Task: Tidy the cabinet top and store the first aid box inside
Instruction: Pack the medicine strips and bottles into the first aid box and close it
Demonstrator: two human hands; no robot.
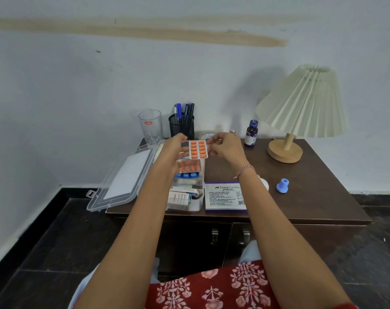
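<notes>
The dark cabinet fills the middle of the frame, its tabletop carrying everything and its two doors shut below. The pleated lamp stands at the right rear.

The first aid box, clear plastic, sits left of centre on the tabletop. Its lid is thrown open to the left and overhangs the edge. Packets and another orange strip already lie inside. The stamp pad box lies just beside it on the right.

Both hands meet above the rear of the box. The left hand lies under a blister strip of orange tablets, its fingers fairly straight, carrying rather than clamping. The right hand has a closed grip, pinching the strip's right edge between thumb and fingertips.

At the back stand a drinking glass, a mesh pen holder and a small dark bottle. A blue cap lies loose at the right.

The step in hand looks like packing loose medicines into the box; storing it is well off. The next move calls for laying the strip flat on the others so the lid can close, then gathering the bottle.
</notes>
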